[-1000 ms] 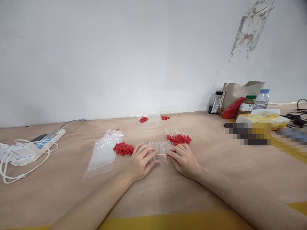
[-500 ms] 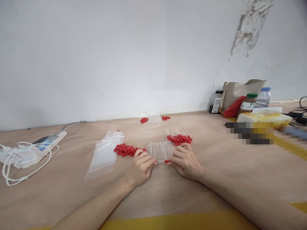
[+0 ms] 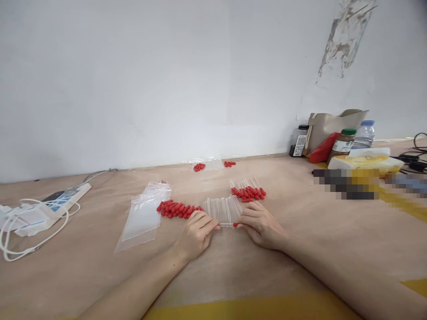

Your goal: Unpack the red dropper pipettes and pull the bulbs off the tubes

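My left hand (image 3: 199,232) is closed, its thumb and fingertips pinching one end of a thin clear dropper tube (image 3: 227,225) that lies crosswise. At the tube's other end, my right hand (image 3: 262,224) is closed on a small red rubber bulb (image 3: 235,224), mostly hidden by the fingers. Just beyond the hands lies a row of clear tubes (image 3: 222,209). A heap of red bulbs (image 3: 176,210) sits left of that row. Behind my right hand are several droppers (image 3: 248,192), tubes with red bulbs on their near ends.
Clear plastic bags (image 3: 142,218) lie left of the bulbs. More red bulbs (image 3: 199,167) are by the wall on a clear bag. A power strip (image 3: 53,211) with white cables is at far left. Bottles, a jar (image 3: 343,144) and a tissue pack (image 3: 367,163) stand at back right.
My right hand's fingers have moved over the red bulb, so less of it shows. My left hand stays at the tube's end. The whole view has shifted slightly.
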{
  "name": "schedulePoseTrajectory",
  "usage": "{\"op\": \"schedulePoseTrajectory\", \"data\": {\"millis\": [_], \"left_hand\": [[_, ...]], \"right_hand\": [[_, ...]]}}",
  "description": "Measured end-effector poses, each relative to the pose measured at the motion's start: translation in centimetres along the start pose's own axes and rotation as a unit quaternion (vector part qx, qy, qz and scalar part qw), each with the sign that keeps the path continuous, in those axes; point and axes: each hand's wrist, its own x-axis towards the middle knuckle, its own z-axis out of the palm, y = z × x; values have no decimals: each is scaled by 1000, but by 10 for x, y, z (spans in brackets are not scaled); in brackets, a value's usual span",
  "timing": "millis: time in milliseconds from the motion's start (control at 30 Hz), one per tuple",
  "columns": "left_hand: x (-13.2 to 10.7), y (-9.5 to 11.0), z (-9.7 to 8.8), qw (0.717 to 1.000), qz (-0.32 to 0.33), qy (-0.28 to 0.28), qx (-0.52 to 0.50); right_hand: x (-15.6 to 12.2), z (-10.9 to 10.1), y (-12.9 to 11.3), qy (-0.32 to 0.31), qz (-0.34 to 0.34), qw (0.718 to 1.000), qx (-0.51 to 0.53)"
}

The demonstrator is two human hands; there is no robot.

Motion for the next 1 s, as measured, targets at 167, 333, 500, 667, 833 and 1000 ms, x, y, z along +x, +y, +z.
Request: {"op": "schedulePoseTrajectory", "data": {"millis": [167,333,500,667,833,1000], "left_hand": [[-5,-17,-15,991,-108,72,17],[-3,-24,-22,974,-196,54,96],[0,-19,-14,976,-167,61,123],[2,-20,-7,982,-107,59,141],[2,-21,-2,992,-83,31,95],[0,-20,-1,997,-68,3,28]], "right_hand": [[-9,-5,29,97,118,985,84],[-13,-2,48,120,198,969,83],[-15,-2,49,77,206,973,71],[-14,-1,49,41,190,978,73],[-11,7,51,49,167,983,66],[-12,10,53,52,154,984,66]]}}
